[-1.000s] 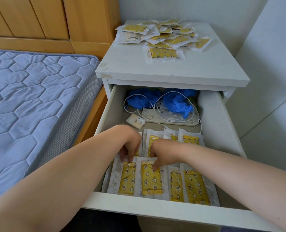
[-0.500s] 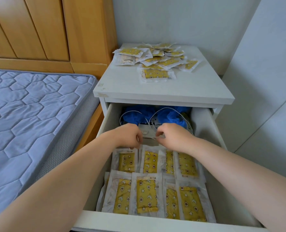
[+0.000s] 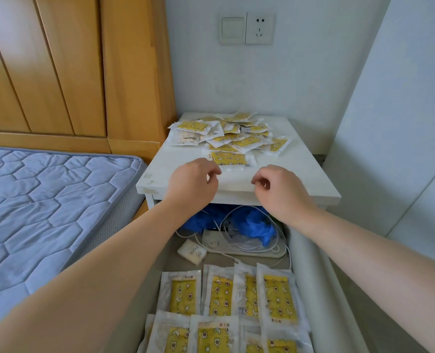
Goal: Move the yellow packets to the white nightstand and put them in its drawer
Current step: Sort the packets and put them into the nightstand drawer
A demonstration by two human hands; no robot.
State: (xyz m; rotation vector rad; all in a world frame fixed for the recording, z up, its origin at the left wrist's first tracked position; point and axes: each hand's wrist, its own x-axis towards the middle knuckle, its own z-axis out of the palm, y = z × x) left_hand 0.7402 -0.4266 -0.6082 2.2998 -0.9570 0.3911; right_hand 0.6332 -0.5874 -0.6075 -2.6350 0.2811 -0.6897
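Observation:
A loose pile of yellow packets lies on the white nightstand top. The nearest packet lies alone in front of the pile. My left hand and my right hand hover over the top's front edge, just short of that packet. Their fingers hang loosely curled and hold nothing. Below, the open drawer holds several yellow packets laid flat in rows.
At the back of the drawer lie blue gloves, a white cable and a small white box. A bed with a blue mattress stands to the left. A wooden headboard and a wall socket are behind.
Both hands rose out of the drawer and moved up to the nightstand top, near the front packet. The view tilted upward.

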